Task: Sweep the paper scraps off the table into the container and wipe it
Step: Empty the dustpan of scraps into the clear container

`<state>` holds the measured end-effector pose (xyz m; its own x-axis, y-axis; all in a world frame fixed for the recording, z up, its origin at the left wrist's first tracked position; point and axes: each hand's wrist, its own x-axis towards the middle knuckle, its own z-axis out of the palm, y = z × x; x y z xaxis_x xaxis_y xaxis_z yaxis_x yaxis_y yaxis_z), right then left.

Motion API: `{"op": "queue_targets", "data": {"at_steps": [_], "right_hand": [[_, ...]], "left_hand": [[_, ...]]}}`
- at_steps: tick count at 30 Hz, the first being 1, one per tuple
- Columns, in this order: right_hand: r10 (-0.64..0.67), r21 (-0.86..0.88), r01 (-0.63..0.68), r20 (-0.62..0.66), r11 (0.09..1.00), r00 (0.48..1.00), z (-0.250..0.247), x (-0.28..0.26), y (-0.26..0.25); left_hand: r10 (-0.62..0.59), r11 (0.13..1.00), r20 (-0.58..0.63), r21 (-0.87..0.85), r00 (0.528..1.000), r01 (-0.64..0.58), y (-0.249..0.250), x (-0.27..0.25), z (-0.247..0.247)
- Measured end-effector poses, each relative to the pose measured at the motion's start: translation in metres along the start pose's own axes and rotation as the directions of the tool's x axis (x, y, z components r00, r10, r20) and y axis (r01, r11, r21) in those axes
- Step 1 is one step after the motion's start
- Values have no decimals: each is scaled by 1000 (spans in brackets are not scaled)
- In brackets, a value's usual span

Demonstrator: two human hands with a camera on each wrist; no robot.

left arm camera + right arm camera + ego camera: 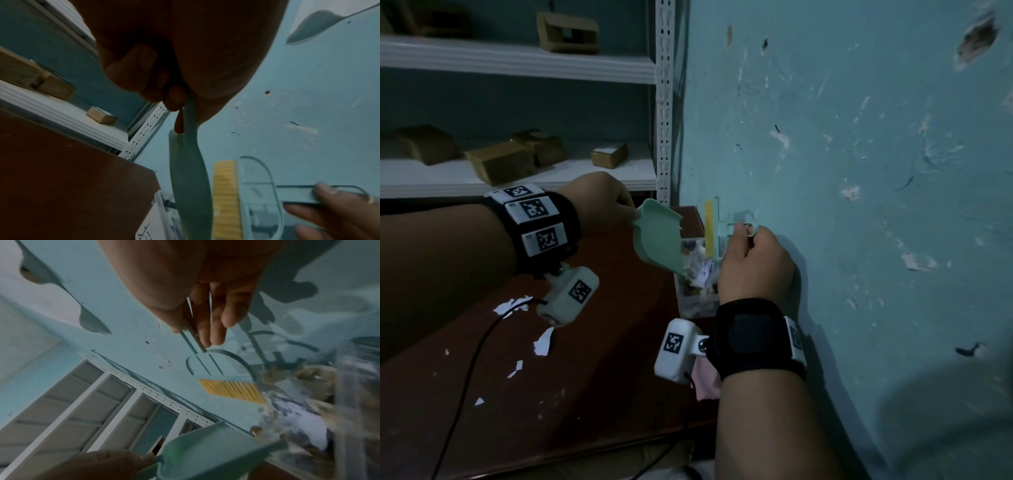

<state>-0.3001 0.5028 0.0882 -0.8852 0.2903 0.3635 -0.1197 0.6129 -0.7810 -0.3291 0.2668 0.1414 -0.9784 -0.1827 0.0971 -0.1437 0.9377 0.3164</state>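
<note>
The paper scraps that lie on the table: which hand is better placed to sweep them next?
Right, probably: the right hand holds the brush. The left hand holds the dustpan, tipped over the container. The scraps lie on the left, so both must move.

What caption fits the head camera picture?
Left hand tips a green dustpan into the clear container; right hand holds the brush.
</note>
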Motion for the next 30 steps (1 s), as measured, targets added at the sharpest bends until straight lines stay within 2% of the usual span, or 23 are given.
{"op": "queue_targets", "data": {"at_steps": [5,8,11,16,20,22,24,25,30], "right_hand": [[9,79,-9,-4,997,1000,0,-1,-2],[60,173,-72,74,982,995,1,-1,-2],[93,126,-107,113,986,989,2,-2,1],[125,80,-127,20,989,992,4,-1,6],[142,303,-125,-37,945,989,9,1,0],[178,364,-171,14,916,984,14,0,0],[207,298,-218,69,929,976,14,-3,3],[217,268,-225,58,937,974,12,-3,6],[159,366,-135,-37,921,987,6,-2,-2]], "left_hand": [[-9,999,45,-37,999,10,-5,-10,5],[16,998,55,-65,998,-12,-6,-13,8],[38,995,39,-91,999,-34,-5,-16,8],[60,993,2,-102,998,-59,-7,-19,3],[54,991,11,-127,998,-52,-12,-23,2],[62,988,19,-144,998,-58,-13,-26,2],[68,987,31,-147,997,-63,-11,-29,3],[65,986,37,-153,997,-59,-11,-31,4],[51,983,55,-179,997,-40,-12,-34,5]]}}
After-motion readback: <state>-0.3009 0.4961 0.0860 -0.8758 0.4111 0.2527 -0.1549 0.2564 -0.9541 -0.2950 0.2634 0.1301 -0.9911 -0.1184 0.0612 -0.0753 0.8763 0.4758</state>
